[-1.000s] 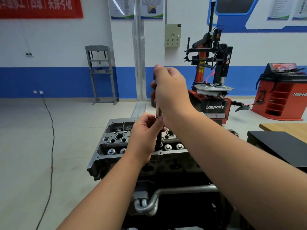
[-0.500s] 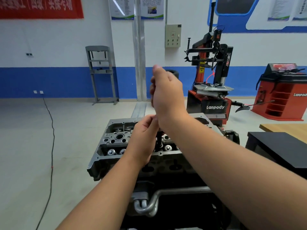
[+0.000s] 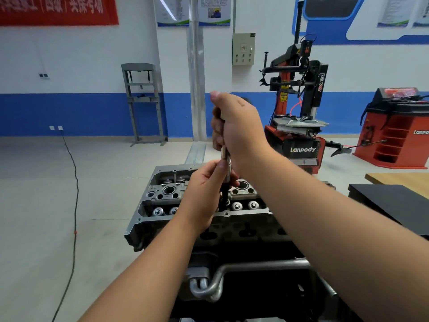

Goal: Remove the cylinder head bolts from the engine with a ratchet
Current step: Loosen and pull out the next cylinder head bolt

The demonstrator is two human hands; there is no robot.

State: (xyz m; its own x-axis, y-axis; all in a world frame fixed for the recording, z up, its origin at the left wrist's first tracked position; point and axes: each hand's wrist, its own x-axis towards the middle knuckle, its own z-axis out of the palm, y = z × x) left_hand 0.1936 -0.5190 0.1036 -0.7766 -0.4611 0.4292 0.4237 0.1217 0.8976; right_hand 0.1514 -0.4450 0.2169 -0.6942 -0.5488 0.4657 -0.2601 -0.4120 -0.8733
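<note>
A grey cylinder head (image 3: pixel 160 194) sits on top of a dark engine block in front of me, with valve springs along its near side. A silver and black extension bar with a socket (image 3: pixel 226 173) stands upright on the head near its middle. My right hand (image 3: pixel 236 126) grips the tool's handle above the bar; the handle is mostly hidden inside the fist. My left hand (image 3: pixel 204 191) pinches the bar lower down, just above the head. The bolt under the socket is hidden.
A red and black tyre changer (image 3: pixel 299 108) stands behind the engine, with a red wheel balancer (image 3: pixel 394 131) at the far right. A black table (image 3: pixel 394 205) is close on my right. A grey press frame (image 3: pixel 141 103) stands by the wall. A black cable (image 3: pixel 74 205) runs across the floor on the left.
My right hand has shifted slightly with the handle above the bar. My left hand has stayed on the bar. The view has tilted a little.
</note>
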